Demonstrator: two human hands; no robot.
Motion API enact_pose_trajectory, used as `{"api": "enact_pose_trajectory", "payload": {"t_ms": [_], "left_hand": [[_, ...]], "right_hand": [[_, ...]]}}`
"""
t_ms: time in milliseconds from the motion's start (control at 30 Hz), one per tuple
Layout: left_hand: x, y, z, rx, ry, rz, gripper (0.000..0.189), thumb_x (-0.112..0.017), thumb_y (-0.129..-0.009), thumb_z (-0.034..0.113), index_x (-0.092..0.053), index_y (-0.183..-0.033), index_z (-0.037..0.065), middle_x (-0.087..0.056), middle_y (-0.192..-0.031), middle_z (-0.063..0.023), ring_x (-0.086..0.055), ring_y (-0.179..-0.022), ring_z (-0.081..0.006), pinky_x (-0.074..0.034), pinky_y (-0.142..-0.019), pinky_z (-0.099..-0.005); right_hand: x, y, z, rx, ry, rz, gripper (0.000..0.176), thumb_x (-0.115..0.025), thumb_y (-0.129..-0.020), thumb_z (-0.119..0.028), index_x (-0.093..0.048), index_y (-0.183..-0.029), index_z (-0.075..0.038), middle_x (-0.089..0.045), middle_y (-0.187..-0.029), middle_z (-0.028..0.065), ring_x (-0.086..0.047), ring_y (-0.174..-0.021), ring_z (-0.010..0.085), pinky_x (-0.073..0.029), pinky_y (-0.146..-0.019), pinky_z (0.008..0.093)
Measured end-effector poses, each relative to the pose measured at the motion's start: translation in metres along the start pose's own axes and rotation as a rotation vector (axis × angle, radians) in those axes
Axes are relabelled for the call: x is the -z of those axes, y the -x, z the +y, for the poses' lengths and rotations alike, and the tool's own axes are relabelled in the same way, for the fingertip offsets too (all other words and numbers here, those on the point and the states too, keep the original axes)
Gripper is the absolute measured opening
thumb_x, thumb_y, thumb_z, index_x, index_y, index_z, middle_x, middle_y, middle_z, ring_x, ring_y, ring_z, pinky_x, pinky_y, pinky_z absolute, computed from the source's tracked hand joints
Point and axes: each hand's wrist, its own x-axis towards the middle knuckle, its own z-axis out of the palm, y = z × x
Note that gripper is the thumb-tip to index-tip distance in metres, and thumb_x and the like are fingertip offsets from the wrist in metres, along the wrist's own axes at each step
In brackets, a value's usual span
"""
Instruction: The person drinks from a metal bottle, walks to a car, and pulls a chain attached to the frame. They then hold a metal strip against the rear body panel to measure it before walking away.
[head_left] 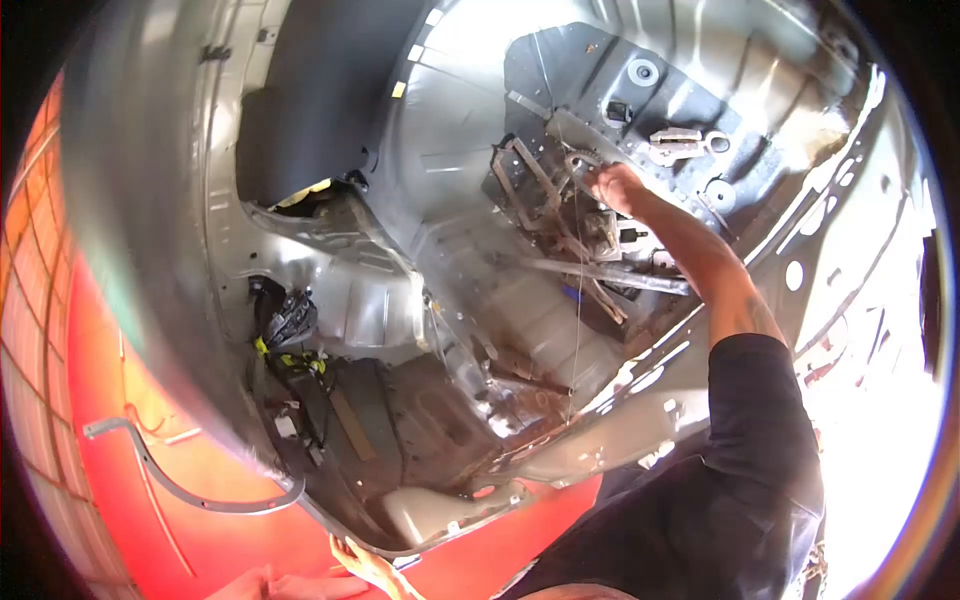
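My right hand [615, 188] reaches into a bare metal car body, over the floor pan. Its fingers are closed beside a curved, rough-edged metal piece [582, 158]; what they hold, if anything, is too small to make out. Left of this hand stands a rusty bracket frame [525, 185]. Just below it is a small light metal bracket [605, 235], and a silver bar [610, 273] lies lower down. At the bottom, my left hand [368, 570] rests with fingers stretched out at the car body's lower edge [385, 548]. Nothing shows in it.
Wiring with yellow connectors [290, 358] hangs at the left inside the body. A large black panel [320, 90] covers the upper left. A curved grey strip [180, 490] juts over the red surface [110, 400]. A thin wire [577, 340] runs down the middle.
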Motion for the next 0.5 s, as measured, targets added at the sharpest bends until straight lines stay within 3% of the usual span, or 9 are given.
{"api": "enact_pose_trajectory", "payload": {"t_ms": [33,100,133,167,233,267,367,433,500], "left_hand": [[-0.001,0.004,0.007,0.005,0.027,0.007,0.054,-0.063,-0.101,0.028,-0.05,-0.146,0.0,-0.053,-0.148,-0.0216,-0.051,-0.134,-0.0361,-0.038,-0.116,-0.0459],[-0.001,0.009,0.02,0.02,0.094,0.005,0.053,-0.061,-0.102,0.027,-0.05,-0.145,-0.001,-0.054,-0.147,-0.0213,-0.051,-0.133,-0.0361,-0.037,-0.116,-0.0462],[0.002,0.009,0.022,0.015,0.167,-0.013,0.056,-0.063,-0.101,0.025,-0.047,-0.148,-0.001,-0.052,-0.15,-0.021,-0.046,-0.14,-0.0363,-0.034,-0.12,-0.0466],[0.007,0.013,0.028,0.04,0.188,-0.019,0.056,-0.063,-0.101,0.025,-0.047,-0.148,-0.001,-0.052,-0.15,-0.021,-0.046,-0.14,-0.0363,-0.034,-0.12,-0.0466],[0.012,0.02,0.035,-0.047,0.339,-0.064,0.058,-0.065,-0.1,0.022,-0.046,-0.15,-0.001,-0.048,-0.154,-0.0206,-0.043,-0.143,-0.0355,-0.032,-0.121,-0.0481],[0.013,0.021,0.028,-0.091,0.435,-0.099,0.059,-0.065,-0.098,0.02,-0.046,-0.15,-0.001,-0.046,-0.155,-0.0204,-0.041,-0.144,-0.0349,-0.031,-0.121,-0.0484],[0.031,0.025,0.013,-0.283,0.548,-0.21,0.059,-0.067,-0.094,0.014,-0.047,-0.147,-0.002,-0.042,-0.157,-0.0194,-0.037,-0.148,-0.0342,-0.029,-0.122,-0.0472],[0.041,0.027,0.003,-0.361,0.685,-0.309,0.058,-0.07,-0.09,0.014,-0.052,-0.142,-0.001,-0.043,-0.157,-0.0192,-0.031,-0.151,-0.0391,-0.025,-0.122,-0.0514],[0.05,0.021,-0.013,-0.61,0.498,-0.359,0.056,-0.07,-0.087,0.011,-0.056,-0.14,0.002,-0.046,-0.155,-0.019,-0.028,-0.153,-0.0397,-0.018,-0.124,-0.0538]], "right_hand": [[-0.007,0.005,-0.013,0.211,0.545,-0.008,0.013,-0.063,-0.094,-0.012,-0.065,-0.081,-0.013,-0.062,-0.068,0.0069,-0.065,-0.067,0.0251,-0.054,-0.062,0.0412],[-0.009,0.02,-0.052,-0.01,0.355,-0.042,0.013,-0.061,-0.094,-0.014,-0.065,-0.082,-0.014,-0.06,-0.061,0.006,-0.063,-0.06,0.0276,-0.052,-0.056,0.0414],[-0.006,0.03,-0.078,-0.016,0.201,-0.052,0.014,-0.06,-0.093,-0.018,-0.065,-0.081,-0.012,-0.063,-0.064,0.0074,-0.061,-0.058,0.0304,-0.052,-0.055,0.0413],[-0.024,0.041,-0.058,-0.223,-0.563,-0.012,0.015,-0.06,-0.094,-0.024,-0.065,-0.087,-0.012,-0.068,-0.071,0.0093,-0.064,-0.061,0.0324,-0.054,-0.058,0.0439],[0.003,0.074,-0.221,0.015,0.868,-0.025,0.012,-0.061,-0.093,-0.021,-0.066,-0.098,-0.011,-0.07,-0.075,0.0134,-0.069,-0.068,0.0355,-0.055,-0.063,0.0471],[0.001,0.085,-0.26,0.018,0.893,-0.037,0.012,-0.061,-0.093,-0.021,-0.066,-0.098,-0.011,-0.07,-0.075,0.0134,-0.069,-0.068,0.0355,-0.055,-0.063,0.0471],[-0.022,0.154,-0.361,0.057,0.272,0.248,0.022,-0.061,-0.09,-0.012,-0.064,-0.111,-0.005,-0.07,-0.082,0.0194,-0.071,-0.083,0.0411,-0.055,-0.073,0.0486],[-0.037,0.204,-0.447,-0.026,0.02,0.339,0.024,-0.062,-0.089,-0.01,-0.063,-0.112,-0.002,-0.07,-0.083,0.0164,-0.071,-0.08,0.0348,-0.055,-0.073,0.0447],[-0.058,0.251,-0.512,-0.092,-0.323,0.356,0.021,-0.063,-0.096,-0.01,-0.064,-0.114,0.001,-0.066,-0.08,0.0052,-0.061,-0.069,0.0122,-0.051,-0.065,0.0299]]}}
